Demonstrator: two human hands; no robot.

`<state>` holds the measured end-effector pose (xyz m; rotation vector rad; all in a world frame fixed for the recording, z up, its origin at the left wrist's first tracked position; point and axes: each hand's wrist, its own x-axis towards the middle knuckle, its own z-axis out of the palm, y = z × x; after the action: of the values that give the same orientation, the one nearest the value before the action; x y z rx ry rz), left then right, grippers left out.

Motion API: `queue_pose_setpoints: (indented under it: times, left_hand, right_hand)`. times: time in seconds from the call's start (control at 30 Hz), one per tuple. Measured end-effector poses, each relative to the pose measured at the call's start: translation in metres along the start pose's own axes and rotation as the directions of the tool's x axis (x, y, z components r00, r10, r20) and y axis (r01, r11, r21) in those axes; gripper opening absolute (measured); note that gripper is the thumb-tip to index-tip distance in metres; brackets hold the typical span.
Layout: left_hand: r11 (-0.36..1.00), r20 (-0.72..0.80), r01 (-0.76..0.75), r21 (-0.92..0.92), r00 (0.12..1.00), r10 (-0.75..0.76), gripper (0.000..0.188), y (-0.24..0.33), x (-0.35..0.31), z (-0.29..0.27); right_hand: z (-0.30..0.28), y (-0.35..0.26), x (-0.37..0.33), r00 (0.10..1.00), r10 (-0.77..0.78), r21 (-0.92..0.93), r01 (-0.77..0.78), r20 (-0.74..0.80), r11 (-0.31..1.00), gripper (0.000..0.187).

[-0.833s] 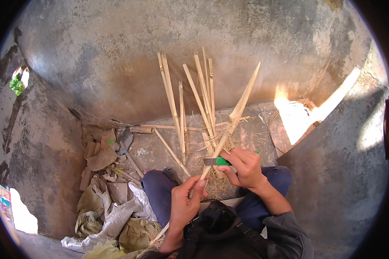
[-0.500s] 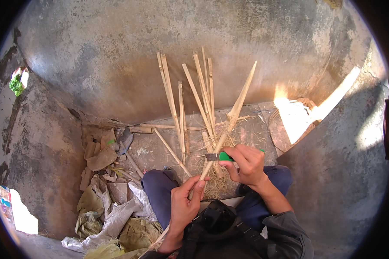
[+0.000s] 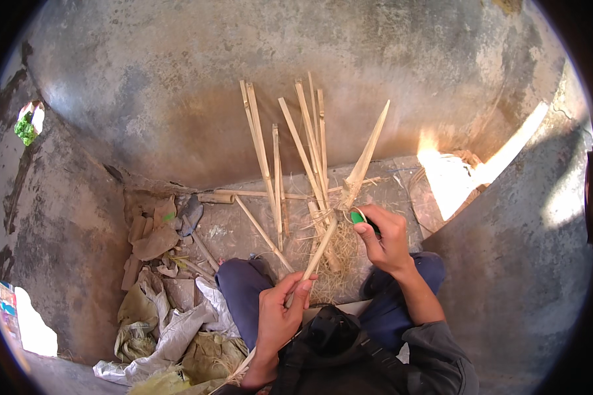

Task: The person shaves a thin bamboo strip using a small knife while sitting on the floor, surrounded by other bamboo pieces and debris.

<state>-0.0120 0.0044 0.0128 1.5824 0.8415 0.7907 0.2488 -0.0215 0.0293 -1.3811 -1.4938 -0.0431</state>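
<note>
Two bare hands, both loaded. Left hand (image 3: 278, 313): fingers (image 3: 294, 284) closed snugly round lower part of pale bamboo strip (image 3: 321, 253), thumb on top, no gap. Strip slanting up and rightward away from those fingers, wider past the middle, tapering to a point in front of wall (image 3: 197, 52). Right hand (image 3: 390, 245): fingers curled firmly round green-handled knife (image 3: 357, 217), thumb along near side; blade too hidden to make out. Knife right of and farther out than left fingers, just beside strip's rough, frayed stretch; contact unclear. Loose shavings (image 3: 349, 263) on floor (image 3: 221, 230), between both sets of fingers and beyond. More bamboo sticks (image 3: 306, 122) leaning on wall, well beyond left fingers; short stick (image 3: 263, 234) slanting down, near end just past left fingers. Crumpled sacks (image 3: 161, 339) well left of left fingers; debris pile (image 3: 153, 243) same side, farther out. Dark blue trouser legs (image 3: 239, 289) near fingers, either side. Black strapped gear (image 3: 329, 329) close, bodyward of left fingers. Bright sunlit patch (image 3: 449, 191) well right of right fingers, farther out.
</note>
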Motion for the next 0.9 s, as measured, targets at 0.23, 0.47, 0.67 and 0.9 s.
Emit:
queue_pose_setpoints:
  times: [0.23,0.47,0.67,0.9]
  left_hand:
    - [0.999,0.014,0.0,-0.037,1.0,0.0,0.021,-0.008,0.001,-0.001]
    - [0.995,-0.013,0.011,-0.104,1.0,-0.012,0.021,-0.005,0.002,-0.003]
    - [0.996,-0.008,-0.038,-0.082,0.999,0.038,0.026,-0.003,0.003,-0.003]
    - [0.999,-0.009,-0.031,-0.023,0.999,0.031,0.026,-0.001,0.001,-0.003]
  right_hand:
    - [-0.004,0.007,-0.002,0.996,-0.066,0.07,0.062,0.055,0.996,0.027]
    - [-0.024,0.008,-0.005,0.987,0.01,0.247,-0.051,0.163,0.968,0.054]
    - [-0.017,0.006,-0.002,0.993,0.005,0.152,-0.022,0.114,0.988,0.049]
    - [-0.013,0.006,-0.003,0.992,-0.031,0.061,0.024,0.125,0.998,0.04]
